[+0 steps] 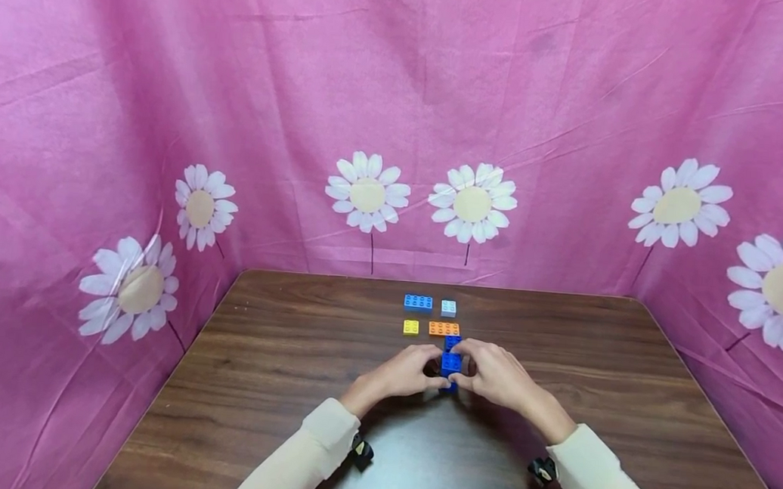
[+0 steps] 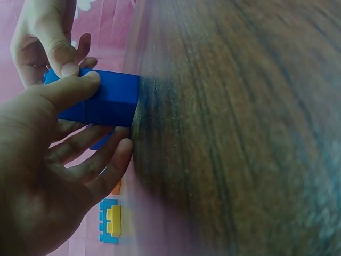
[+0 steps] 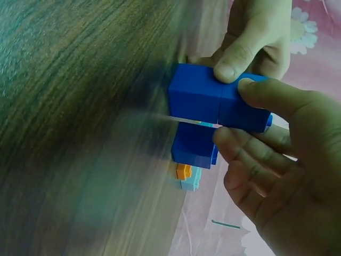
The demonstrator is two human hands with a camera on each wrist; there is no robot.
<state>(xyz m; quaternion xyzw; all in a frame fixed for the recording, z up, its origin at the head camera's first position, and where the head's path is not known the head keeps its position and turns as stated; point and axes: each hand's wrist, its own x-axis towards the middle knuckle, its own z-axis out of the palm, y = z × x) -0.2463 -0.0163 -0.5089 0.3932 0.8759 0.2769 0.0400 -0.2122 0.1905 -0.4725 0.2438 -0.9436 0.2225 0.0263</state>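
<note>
Two dark blue building bricks, one on top of the other, stand upright on the table between my hands. My right hand (image 1: 497,373) pinches the upper blue brick (image 3: 242,106), its thumb on the near side and fingers beyond. The lower blue brick (image 3: 194,93) has its bottom at the tabletop. My left hand (image 1: 413,371) grips the stack from the left, with its thumb (image 2: 88,82) by the seam. Just behind the stack, another dark blue brick (image 3: 193,145) sits on the table, close to the right fingertips.
Beyond the hands, an orange brick (image 1: 443,328) and a small yellow brick (image 1: 411,328) lie on the wooden table (image 1: 274,357). Farther back are a medium blue brick (image 1: 418,302) and a small pale blue brick (image 1: 448,308). A pink flowered curtain (image 1: 430,88) surrounds the table's back and sides.
</note>
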